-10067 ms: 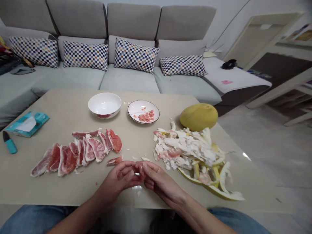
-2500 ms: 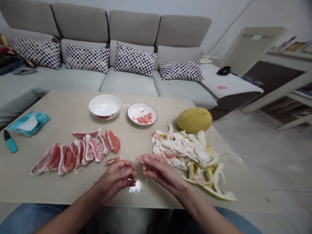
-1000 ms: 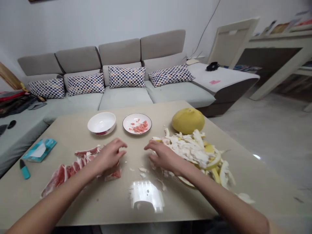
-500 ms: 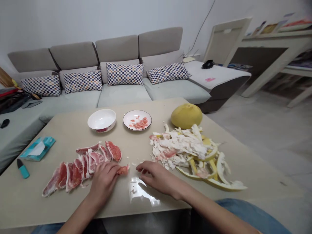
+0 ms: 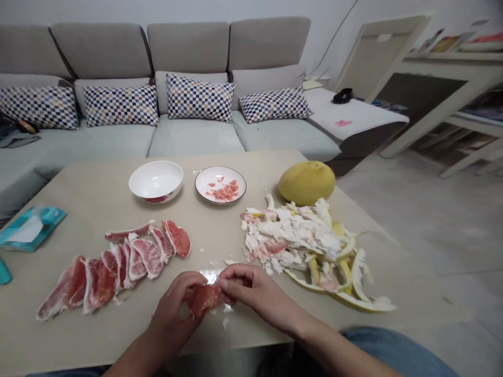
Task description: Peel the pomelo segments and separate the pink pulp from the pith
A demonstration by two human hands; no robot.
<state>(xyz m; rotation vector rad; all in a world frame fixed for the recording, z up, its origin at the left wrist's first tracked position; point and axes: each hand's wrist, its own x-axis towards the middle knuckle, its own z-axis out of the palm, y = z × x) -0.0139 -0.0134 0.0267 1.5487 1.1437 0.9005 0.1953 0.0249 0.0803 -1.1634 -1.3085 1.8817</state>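
Close to the table's near edge, my left hand (image 5: 176, 303) grips a red pomelo segment (image 5: 203, 299) between thumb and fingers. My right hand (image 5: 251, 288) pinches at that segment's right end; whether it holds the flesh or its pale skin is hard to make out. Left of my hands lies a slanting row of pomelo segments (image 5: 129, 259), red with white skin. To the right sits a heap of white pith and yellow peel (image 5: 294, 235), with a whole yellow pomelo (image 5: 307, 183) behind it.
A white bowl (image 5: 156, 180) and a dark-rimmed plate (image 5: 214, 175) bearing small red pulp pieces stand at the back. A blue tissue pack (image 5: 33, 228) and a partly cut-off teal-handled knife (image 5: 4, 272) lie far left. Beyond the table is a sofa (image 5: 192, 139).
My left hand has drawn the segment nearer and away from the row. My right hand has closed in on its right end. The view has tipped down and shifted right.
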